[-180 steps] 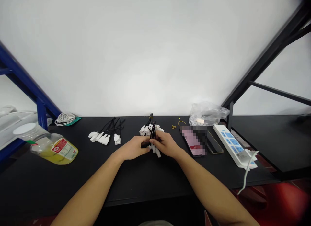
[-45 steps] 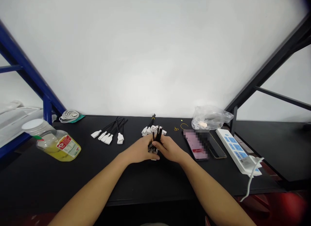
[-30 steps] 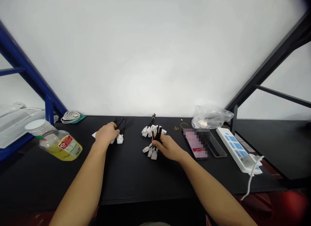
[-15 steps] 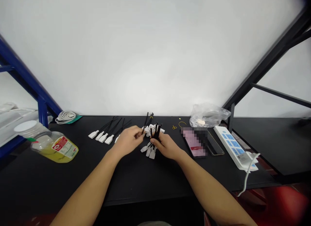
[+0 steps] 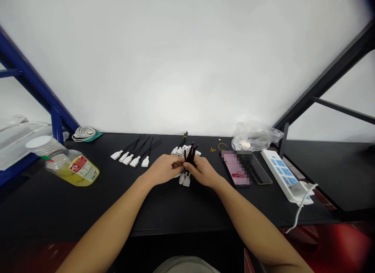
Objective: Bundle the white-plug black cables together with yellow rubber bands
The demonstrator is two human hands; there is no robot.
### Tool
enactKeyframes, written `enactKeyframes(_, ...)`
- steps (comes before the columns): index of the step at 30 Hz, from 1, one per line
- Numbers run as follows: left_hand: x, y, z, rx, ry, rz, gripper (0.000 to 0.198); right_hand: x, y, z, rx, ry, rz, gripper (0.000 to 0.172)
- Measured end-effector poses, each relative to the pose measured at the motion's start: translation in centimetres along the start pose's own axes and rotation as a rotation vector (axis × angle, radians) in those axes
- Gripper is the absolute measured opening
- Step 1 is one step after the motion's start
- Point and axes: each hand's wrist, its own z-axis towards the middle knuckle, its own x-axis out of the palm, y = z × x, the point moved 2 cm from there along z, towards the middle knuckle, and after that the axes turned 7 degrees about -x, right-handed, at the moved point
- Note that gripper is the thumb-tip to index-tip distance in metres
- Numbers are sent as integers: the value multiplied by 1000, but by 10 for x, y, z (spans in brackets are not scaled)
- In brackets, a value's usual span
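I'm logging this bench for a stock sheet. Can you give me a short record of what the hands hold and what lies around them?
Left hand: gripping the cable bundle from its left
Right hand: pinching the same bundle from its right
Bundle: black cables with white plugs
Nearest: row of five white plugs on black cables, left of the hands
Surface: black bench
Rest: phone, power strip, plastic bag, jar of yellow liquid, coil of white cable
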Motion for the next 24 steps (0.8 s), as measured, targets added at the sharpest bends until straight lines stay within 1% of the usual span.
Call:
enactKeyframes(3,-2,-2,-2,24,2,13,12,-1,1,0,-20,-9,0,18)
enactKeyframes(7,1,-2,-2,59,40,42,7,-1,1,1,-21,-13,0,17)
enactKeyframes(11,8,1,0,77,16,167,12,1,0,1,-2,-10,18,17)
enactKeyframes(15,12,6,1,81,14,225,17,1,-2,2,21,-4,32,18)
enactKeyframes(20,11,8,2,93,22,226,18,1,-3,2,34,7,20,19)
enactKeyframes(24,12,7,4,106,21,185,22,1,-4,2,25,-12,30,17)
